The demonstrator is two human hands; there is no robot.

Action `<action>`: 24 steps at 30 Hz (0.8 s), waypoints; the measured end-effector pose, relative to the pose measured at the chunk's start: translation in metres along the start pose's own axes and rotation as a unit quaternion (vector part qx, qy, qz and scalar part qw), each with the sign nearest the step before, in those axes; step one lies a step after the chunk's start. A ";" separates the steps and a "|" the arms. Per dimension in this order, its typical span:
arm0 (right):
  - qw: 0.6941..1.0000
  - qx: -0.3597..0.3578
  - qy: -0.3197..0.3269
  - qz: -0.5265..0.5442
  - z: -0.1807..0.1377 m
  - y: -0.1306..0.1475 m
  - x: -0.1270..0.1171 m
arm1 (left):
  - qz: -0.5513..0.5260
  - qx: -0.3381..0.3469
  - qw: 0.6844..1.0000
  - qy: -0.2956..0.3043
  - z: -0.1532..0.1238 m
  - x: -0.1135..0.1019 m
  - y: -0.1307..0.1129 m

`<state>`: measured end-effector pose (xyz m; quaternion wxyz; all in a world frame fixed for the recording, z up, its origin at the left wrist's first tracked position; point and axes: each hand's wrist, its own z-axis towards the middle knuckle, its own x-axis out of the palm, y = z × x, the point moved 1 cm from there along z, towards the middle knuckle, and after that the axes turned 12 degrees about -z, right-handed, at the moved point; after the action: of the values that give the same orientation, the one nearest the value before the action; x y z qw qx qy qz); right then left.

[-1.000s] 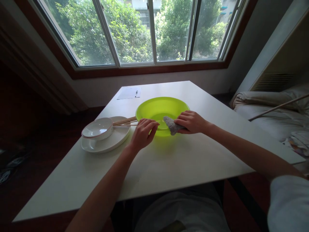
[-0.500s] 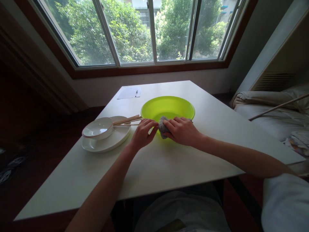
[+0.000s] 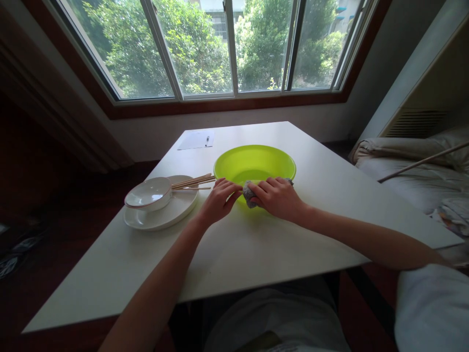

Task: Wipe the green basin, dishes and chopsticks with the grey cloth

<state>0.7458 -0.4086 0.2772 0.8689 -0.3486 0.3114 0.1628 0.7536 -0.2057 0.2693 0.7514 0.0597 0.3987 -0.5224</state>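
Note:
In front of the green basin's near rim, my left hand [image 3: 220, 199] pinches a thin wooden chopstick [image 3: 194, 188], which pokes out to the left over the plate. My right hand [image 3: 278, 198] is closed around a crumpled grey cloth [image 3: 249, 194]. The cloth meets the fingertips of my left hand, and the stick's other end is hidden there. Behind both hands stands the lime-green basin [image 3: 254, 152]. To the left, a white bowl [image 3: 148, 193] rests on a white oval plate [image 3: 183, 208]. Several more chopsticks [image 3: 192, 182] lean out from the bowl's side across the plate.
The white table [image 3: 227, 264] reaches toward the window [image 3: 234, 49]. A sheet of paper [image 3: 192, 140] with a pen [image 3: 207, 141] lies at its far left corner. Right of the table is a pale couch [image 3: 395, 168] with a long stick [image 3: 421, 162] across it.
The cloth in my right hand has shifted slightly to the right, away from my left fingertips. My left hand has barely moved. Bowl, plate and basin stay put.

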 end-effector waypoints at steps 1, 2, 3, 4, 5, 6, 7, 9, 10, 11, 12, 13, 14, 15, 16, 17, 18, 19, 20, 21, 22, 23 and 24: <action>1.000 -0.002 -0.005 0.002 -0.002 -0.002 0.000 | -0.004 0.003 1.000 0.000 0.000 0.000 0.001; 1.000 -0.004 -0.010 0.006 -0.003 -0.004 0.000 | -0.008 0.005 1.000 0.000 0.000 -0.001 0.001; 1.000 -0.007 -0.014 0.012 -0.006 -0.007 0.001 | -0.013 0.006 1.000 0.000 0.000 -0.001 0.002; 1.000 -0.011 -0.019 0.018 -0.008 -0.011 0.002 | -0.017 0.005 1.000 0.001 -0.001 -0.002 0.003; 0.999 -0.018 -0.023 0.025 -0.011 -0.016 0.004 | -0.020 0.002 1.000 0.002 -0.001 -0.002 0.003; 0.999 -0.029 -0.026 0.034 -0.014 -0.021 0.006 | -0.023 -0.003 1.000 0.003 -0.001 -0.002 0.004; 0.998 -0.041 -0.029 0.043 -0.018 -0.027 0.009 | -0.025 -0.008 1.000 0.004 -0.001 -0.003 0.004; 0.995 -0.067 -0.034 0.065 -0.025 -0.041 0.018 | -0.026 -0.016 1.000 0.006 -0.002 -0.003 0.004; 0.993 -0.078 -0.037 0.078 -0.029 -0.050 0.022 | -0.027 -0.019 0.999 0.006 -0.002 -0.003 0.004; 0.991 -0.086 -0.043 0.091 -0.032 -0.058 0.028 | -0.028 -0.021 0.999 0.005 -0.001 -0.003 0.004; 0.989 -0.088 -0.049 0.104 -0.036 -0.066 0.033 | -0.029 -0.021 0.999 0.004 -0.001 -0.003 0.004; 0.987 -0.092 -0.053 0.119 -0.040 -0.075 0.038 | -0.031 -0.020 0.999 0.003 -0.001 -0.003 0.004; 0.985 -0.096 -0.058 0.133 -0.043 -0.083 0.044 | -0.034 -0.018 0.999 0.002 -0.001 -0.004 0.004; 0.982 -0.098 -0.063 0.147 -0.046 -0.090 0.049 | -0.036 -0.015 0.999 0.001 -0.001 -0.004 0.004; 0.981 -0.096 -0.059 0.157 -0.049 -0.098 0.053 | -0.037 -0.012 0.999 0.000 -0.001 -0.004 0.004; 0.980 -0.095 -0.056 0.165 -0.051 -0.105 0.058 | -0.037 -0.011 0.999 0.000 -0.002 -0.005 0.004; 0.979 -0.093 -0.054 0.171 -0.054 -0.111 0.062 | -0.037 -0.010 0.999 0.000 -0.002 -0.005 0.003; 0.979 -0.090 -0.052 0.174 -0.056 -0.117 0.065 | -0.038 -0.008 0.999 -0.001 -0.002 -0.005 0.003; 0.979 -0.088 -0.049 0.176 -0.057 -0.123 0.069 | -0.038 -0.006 0.999 -0.003 -0.002 -0.005 0.003; 0.979 -0.083 -0.046 0.178 -0.059 -0.129 0.072 | -0.039 -0.003 0.999 -0.004 -0.001 -0.005 0.003; 0.980 -0.077 -0.040 0.179 -0.060 -0.134 0.075 | -0.040 0.001 0.999 -0.004 -0.001 -0.005 0.003; 0.981 -0.070 -0.033 0.180 -0.062 -0.139 0.078 | -0.041 0.003 0.999 -0.004 -0.001 -0.005 0.003; 0.981 -0.064 -0.025 0.180 -0.063 -0.143 0.080 | -0.042 0.005 0.999 -0.005 -0.001 -0.004 0.003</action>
<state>0.8507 -0.5484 0.2613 0.8087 -0.3376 0.3365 0.3448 0.7554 -0.2006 0.2707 0.7305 0.0442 0.3949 -0.5553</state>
